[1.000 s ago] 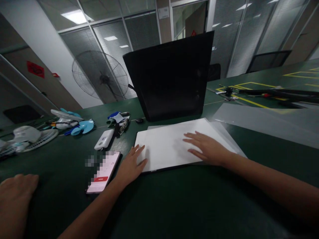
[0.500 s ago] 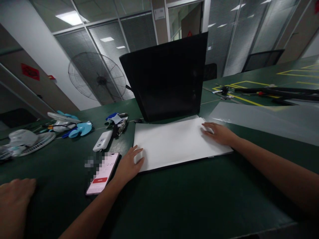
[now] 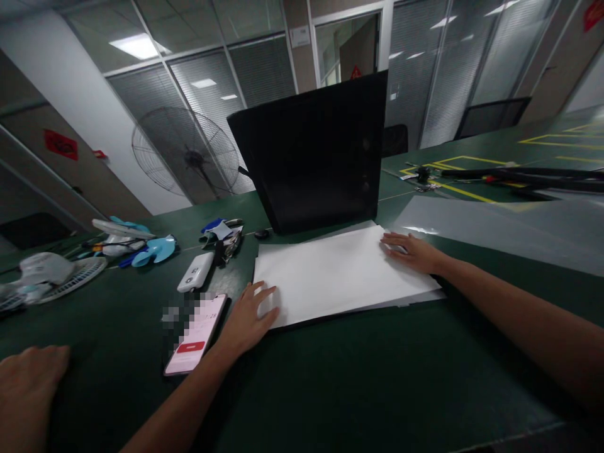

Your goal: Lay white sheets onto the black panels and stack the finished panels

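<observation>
A stack of white sheets point(image 3: 330, 274) lies on the dark green table point(image 3: 330, 384) in front of a black upright panel point(image 3: 316, 154). My left hand point(image 3: 248, 318) rests flat on the stack's near left corner, fingers spread. My right hand point(image 3: 410, 250) lies flat on the stack's far right edge, fingers stretched out. Neither hand grips anything. The lowest sheet sticks out a little at the right front edge.
A phone point(image 3: 195, 333) with a lit screen lies left of my left hand. Behind it are a white power bank point(image 3: 195, 272), keys point(image 3: 224, 236) and blue and white fan parts point(image 3: 127, 236). Another person's hand point(image 3: 28, 390) rests at the bottom left. Clear plastic sheets point(image 3: 495, 229) lie at right.
My right hand slid from the middle of the stack to its far right edge. The sheets shifted slightly, and a lower sheet now shows at the right. My left hand stayed put.
</observation>
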A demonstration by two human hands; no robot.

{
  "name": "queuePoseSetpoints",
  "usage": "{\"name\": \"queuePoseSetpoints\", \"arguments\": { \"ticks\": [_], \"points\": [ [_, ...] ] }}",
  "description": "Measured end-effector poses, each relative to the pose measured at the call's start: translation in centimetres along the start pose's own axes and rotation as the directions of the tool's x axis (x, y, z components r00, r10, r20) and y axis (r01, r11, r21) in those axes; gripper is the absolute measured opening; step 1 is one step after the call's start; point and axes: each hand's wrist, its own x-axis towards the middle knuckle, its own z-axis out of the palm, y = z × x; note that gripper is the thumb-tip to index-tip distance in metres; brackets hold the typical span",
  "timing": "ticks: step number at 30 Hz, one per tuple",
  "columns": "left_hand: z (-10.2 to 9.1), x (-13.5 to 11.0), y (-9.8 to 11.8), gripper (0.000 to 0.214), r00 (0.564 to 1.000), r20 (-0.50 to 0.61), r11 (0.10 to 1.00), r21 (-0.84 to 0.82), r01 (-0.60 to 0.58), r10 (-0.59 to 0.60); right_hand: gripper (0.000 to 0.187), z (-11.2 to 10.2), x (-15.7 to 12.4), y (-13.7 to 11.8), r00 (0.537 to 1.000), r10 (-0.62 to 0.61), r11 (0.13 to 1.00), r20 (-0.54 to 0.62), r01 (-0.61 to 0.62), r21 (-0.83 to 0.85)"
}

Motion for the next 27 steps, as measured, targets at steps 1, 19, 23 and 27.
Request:
{"name": "queuePoseSetpoints", "arguments": {
  "ticks": [1, 19, 23, 27],
  "points": [
    [0.0, 0.0, 0.0, 0.058, 1.000, -0.007, 1.000, -0.003, 0.001, -0.001, 0.059, -0.1, 0.0, 0.0, 1.000, -0.007, 1.000, 0.000, 0.007, 0.003],
    [-0.7, -0.2, -0.1, 0.061, 0.998, 0.052, 0.993, 0.111, -0.029, 0.024, 0.087, 0.5, 6.3, 4.3, 0.996, -0.078, 0.996, -0.033, 0.079, 0.031],
    [-0.4, 0.0, -0.3, 0.067, 0.998, 0.067, 0.985, 0.170, -0.033, 0.022, 0.083, 0.6, 6.0, 4.5, 0.996, -0.050, 0.999, -0.081, 0.051, 0.017],
    [-0.4, -0.2, 0.0, 0.072, 0.996, 0.089, 0.980, 0.195, -0.034, 0.017, 0.086, 0.1, 5.9, 4.2, 0.991, -0.035, 0.999, -0.132, 0.034, -0.008]
  ]
}}
